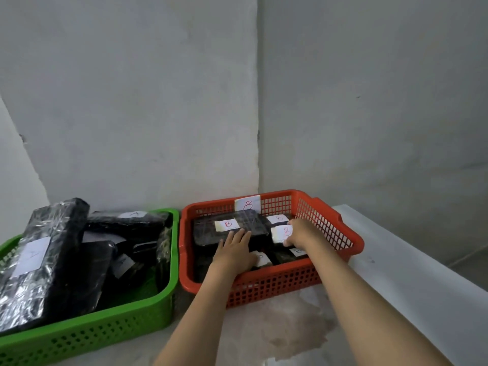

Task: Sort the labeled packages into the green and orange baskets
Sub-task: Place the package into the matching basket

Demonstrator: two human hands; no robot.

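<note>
The orange basket [330, 220] on the right carries a white "B" tag on its back wall and holds several black wrapped packages with "B" labels. My left hand [233, 250] lies with straight fingers on the near edge of the top "B" package [208, 228]. My right hand [302, 232] curls its fingers over a second "B" package [281, 232] at the basket's right side, thumb at the label's lower edge. The green basket [169, 273] on the left holds several black packages labelled "A"; a big one [39, 260] leans over its left rim.
Both baskets stand side by side on a pale, stained surface [285, 326] against a grey wall corner. A white ledge [412, 273] runs along the right edge.
</note>
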